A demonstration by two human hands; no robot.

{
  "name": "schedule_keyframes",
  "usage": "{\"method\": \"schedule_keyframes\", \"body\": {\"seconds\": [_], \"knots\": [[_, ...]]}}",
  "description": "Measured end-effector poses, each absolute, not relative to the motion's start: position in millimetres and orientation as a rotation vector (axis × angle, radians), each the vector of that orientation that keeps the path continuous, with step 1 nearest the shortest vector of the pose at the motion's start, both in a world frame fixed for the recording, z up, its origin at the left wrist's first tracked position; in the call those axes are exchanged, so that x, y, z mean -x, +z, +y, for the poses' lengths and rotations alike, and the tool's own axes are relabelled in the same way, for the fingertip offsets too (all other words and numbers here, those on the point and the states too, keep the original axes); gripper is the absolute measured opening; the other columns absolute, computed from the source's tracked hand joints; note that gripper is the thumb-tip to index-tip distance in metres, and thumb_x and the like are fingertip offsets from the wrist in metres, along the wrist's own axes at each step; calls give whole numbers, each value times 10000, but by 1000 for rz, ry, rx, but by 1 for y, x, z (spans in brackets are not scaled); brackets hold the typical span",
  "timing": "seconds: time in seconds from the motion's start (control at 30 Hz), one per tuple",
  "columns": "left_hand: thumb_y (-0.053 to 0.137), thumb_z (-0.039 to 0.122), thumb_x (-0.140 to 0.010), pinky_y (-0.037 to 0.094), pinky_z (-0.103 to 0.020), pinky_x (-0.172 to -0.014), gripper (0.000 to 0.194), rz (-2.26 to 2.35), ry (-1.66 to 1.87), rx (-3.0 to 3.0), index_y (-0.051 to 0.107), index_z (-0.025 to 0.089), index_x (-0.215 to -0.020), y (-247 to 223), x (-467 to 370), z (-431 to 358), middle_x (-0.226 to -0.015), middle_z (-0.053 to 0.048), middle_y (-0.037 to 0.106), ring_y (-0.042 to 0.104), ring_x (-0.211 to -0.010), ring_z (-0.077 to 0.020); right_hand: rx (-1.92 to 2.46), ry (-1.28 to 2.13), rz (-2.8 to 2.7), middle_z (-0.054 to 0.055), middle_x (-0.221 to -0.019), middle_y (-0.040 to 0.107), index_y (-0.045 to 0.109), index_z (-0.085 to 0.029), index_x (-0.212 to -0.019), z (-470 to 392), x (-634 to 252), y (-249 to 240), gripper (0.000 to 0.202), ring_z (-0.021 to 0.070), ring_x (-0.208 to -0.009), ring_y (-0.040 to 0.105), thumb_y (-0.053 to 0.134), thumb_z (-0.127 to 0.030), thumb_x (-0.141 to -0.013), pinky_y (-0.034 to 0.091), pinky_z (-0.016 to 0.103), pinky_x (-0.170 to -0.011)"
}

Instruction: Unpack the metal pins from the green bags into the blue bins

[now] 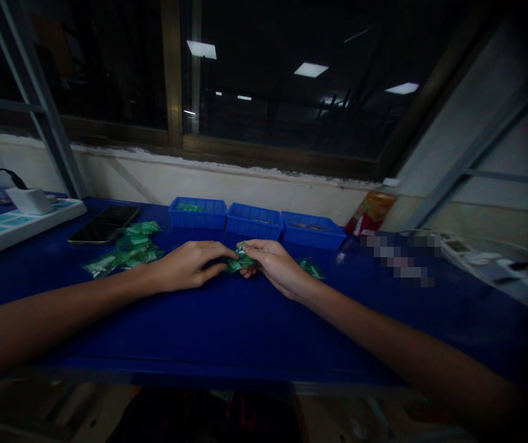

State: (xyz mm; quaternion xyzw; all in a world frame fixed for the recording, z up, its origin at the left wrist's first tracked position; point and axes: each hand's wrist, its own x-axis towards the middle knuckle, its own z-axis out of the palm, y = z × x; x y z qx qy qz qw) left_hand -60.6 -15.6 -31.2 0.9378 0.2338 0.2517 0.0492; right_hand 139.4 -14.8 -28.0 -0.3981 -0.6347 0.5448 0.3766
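Observation:
Both my hands meet over the middle of the blue table, at a small green plastic packet. My right hand is closed on the packet, its thumb on top and its fingers curled beneath. At the packet's left edge, my left hand has its index finger and thumb closed on it. Fingers partly hide the packet, so its contents cannot be made out. A pile of similar green packets lies left of my left hand. Behind my right wrist lies another green packet.
Three blue bins stand along the wall: the left bin holds green pieces; the middle bin and right bin hold small items. A phone and power strip lie left. An orange-red package stands back right.

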Motion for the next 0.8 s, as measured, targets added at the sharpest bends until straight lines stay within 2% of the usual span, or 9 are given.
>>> {"method": "schedule_keyframes", "body": {"seconds": [0.13, 0.27, 0.43, 0.57, 0.67, 0.8], "knots": [[423, 245, -876, 456, -249, -714, 192, 749, 764, -2852, 561, 162, -980, -26, 59, -23, -893, -46, 638, 598, -805, -134, 1028, 1346, -1687, 12, -577, 600, 583, -148, -774, -20, -135, -27, 242, 92, -512, 553, 453, -332, -863, 411, 220, -504], [401, 244, -875, 413, -220, -591, 184, 850, 775, -2860, 563, 158, -894, -24, 56, -27, -759, -24, 620, 571, -645, -109, 1062, 1259, -1655, 20, -565, 607, 556, -147, -966, -17, -135, -31, 371, 112, -508, 571, 368, -455, -882, 420, 236, -496], [408, 261, -861, 386, -208, -539, 173, 1047, 1001, -2653, 538, 148, -856, -19, 57, -26, -710, -8, 602, 536, -595, -95, 1031, 1018, -1812, 14, -583, 599, 490, -144, -1104, -11, -141, -35, 456, 117, -543, 572, 278, -490, -895, 439, 251, -540], [414, 312, -859, 385, -205, -521, 206, 1184, 1143, -2408, 526, 139, -855, -13, 60, -22, -671, -8, 585, 527, -592, -102, 936, 614, -2118, 23, -703, 610, 421, -158, -1222, -18, -147, -32, 441, 135, -645, 576, 316, -437, -897, 444, 281, -609], [398, 304, -864, 380, -207, -505, 218, 1183, 1006, -2408, 531, 135, -894, -19, 62, -17, -664, -10, 594, 527, -561, -102, 832, 271, -2367, 45, -800, 616, 321, -145, -1311, -26, -147, -28, 523, 160, -728, 572, 434, -379, -856, 442, 317, -686], [398, 255, -858, 422, -238, -603, 224, 1040, 593, -2644, 571, 143, -947, -30, 61, -12, -791, -49, 657, 598, -663, -137, 729, 47, -2603, 76, -950, 610, 401, -185, -1262, -31, -145, -25, 457, 182, -854, 557, 477, -337, -838, 437, 345, -774]]}}
